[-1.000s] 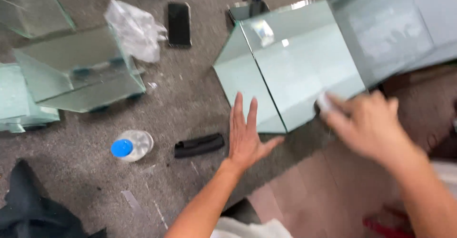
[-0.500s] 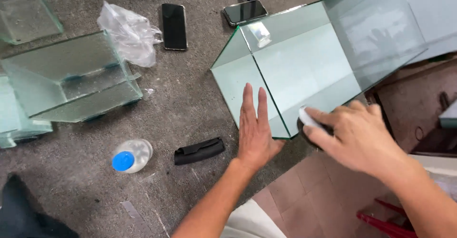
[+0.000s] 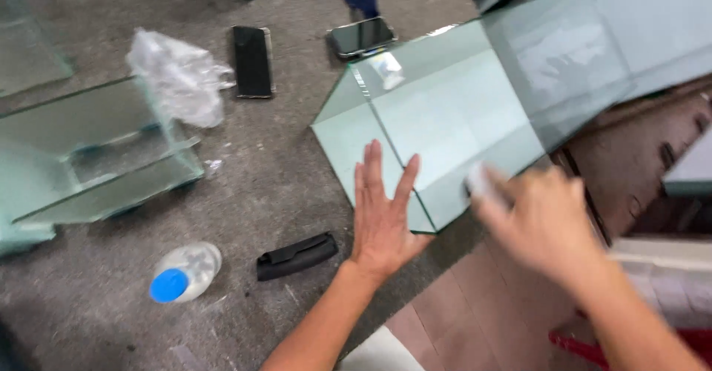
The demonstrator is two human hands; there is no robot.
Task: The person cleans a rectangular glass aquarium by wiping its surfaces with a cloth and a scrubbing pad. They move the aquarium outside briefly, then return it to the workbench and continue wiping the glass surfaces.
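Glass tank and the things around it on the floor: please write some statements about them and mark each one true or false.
1. The left hand lies flat, fingers spread, on the glass tank. True.
2. The right hand rests on the bottle. False: it is at the tank's near edge, blurred, with something small and white at its fingertips.
3. A bottle with a blue cap lies on the floor. True.
4. Two phones lie on the floor beyond the tank. True.
5. The black object lies inside the tank. False: it lies on the floor, left of the left hand.
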